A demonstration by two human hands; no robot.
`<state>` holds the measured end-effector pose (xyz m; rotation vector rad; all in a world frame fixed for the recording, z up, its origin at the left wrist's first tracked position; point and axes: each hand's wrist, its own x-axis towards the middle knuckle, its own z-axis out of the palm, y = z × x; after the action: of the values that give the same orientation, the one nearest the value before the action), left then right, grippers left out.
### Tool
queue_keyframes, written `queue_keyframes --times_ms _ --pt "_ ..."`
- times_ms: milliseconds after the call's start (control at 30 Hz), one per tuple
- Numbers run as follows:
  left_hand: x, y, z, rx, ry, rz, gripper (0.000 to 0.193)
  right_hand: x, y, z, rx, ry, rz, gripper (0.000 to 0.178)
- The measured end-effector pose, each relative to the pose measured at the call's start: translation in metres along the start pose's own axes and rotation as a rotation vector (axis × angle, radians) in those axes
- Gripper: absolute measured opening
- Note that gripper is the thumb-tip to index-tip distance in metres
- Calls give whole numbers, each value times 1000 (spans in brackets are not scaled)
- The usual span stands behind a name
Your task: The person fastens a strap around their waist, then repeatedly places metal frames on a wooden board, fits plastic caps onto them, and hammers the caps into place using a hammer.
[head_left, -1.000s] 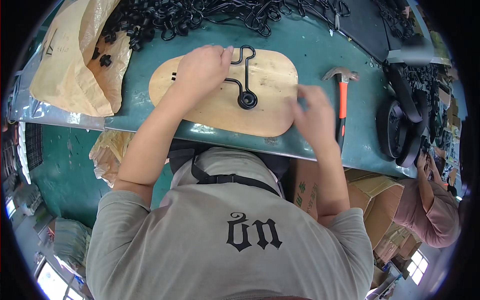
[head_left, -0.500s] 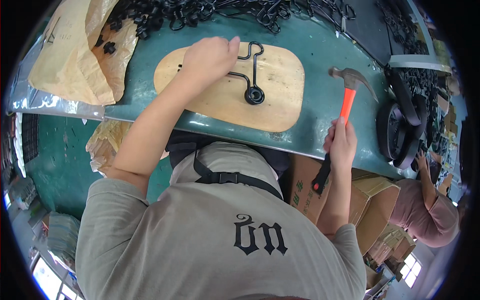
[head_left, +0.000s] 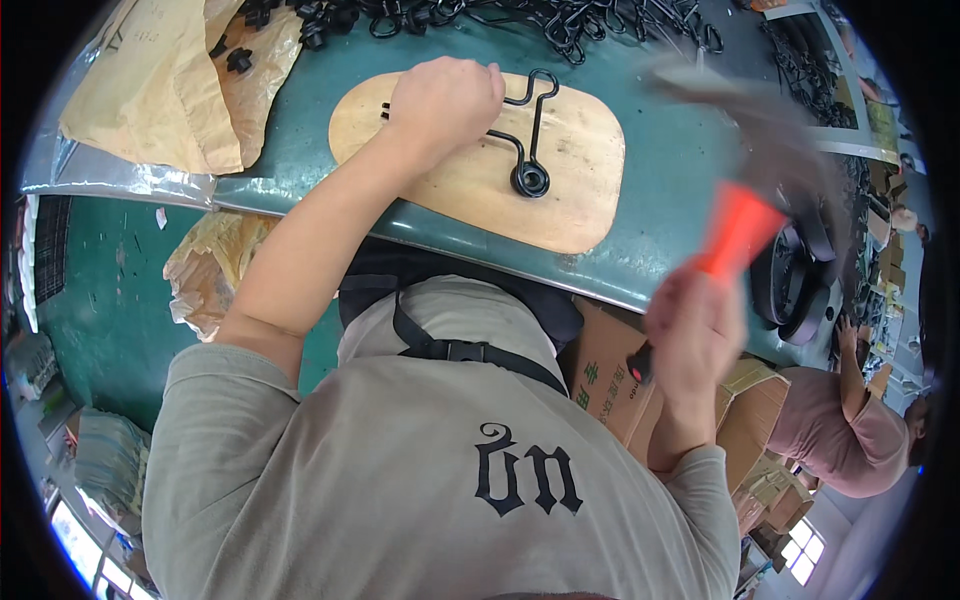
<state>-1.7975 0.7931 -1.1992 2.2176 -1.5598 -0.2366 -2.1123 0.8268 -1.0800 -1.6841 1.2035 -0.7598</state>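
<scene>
An oval wooden board [head_left: 585, 185] lies on the green table [head_left: 670, 200]. On it rests a bent black wire part [head_left: 530, 150] ending in a coil with a black round piece. My left hand [head_left: 440, 100] is closed on the left end of that wire part and presses it to the board. My right hand [head_left: 695, 330] grips a hammer [head_left: 740, 215] with an orange and black handle, raised above the table's right side; its metal head is blurred by motion.
A heap of black wire parts [head_left: 560, 20] lines the table's far edge. Brown paper [head_left: 150, 90] with a few black caps lies at the left. Black rings [head_left: 800, 280] stack at the right. Cardboard boxes [head_left: 620, 380] stand under the table; another person [head_left: 850, 420] is at the right.
My right hand left the board, took the hammer from the table and has lifted it up. My left hand has stayed on the wire part.
</scene>
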Motion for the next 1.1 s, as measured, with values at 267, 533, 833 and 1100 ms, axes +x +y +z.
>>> queue_keyframes --times_ms 267,533,833,1100 --pt "8 4 -1 -23 88 96 53 7 57 22 -819 -381 -180 23" --pt "6 5 -3 53 -89 70 52 53 25 -13 -520 -44 66 26" --pt "-3 -7 -21 -38 23 4 35 108 132 -61 -1030 184 40 28" --pt "44 -71 -29 171 274 39 39 120 87 -11 -694 102 -473 28"
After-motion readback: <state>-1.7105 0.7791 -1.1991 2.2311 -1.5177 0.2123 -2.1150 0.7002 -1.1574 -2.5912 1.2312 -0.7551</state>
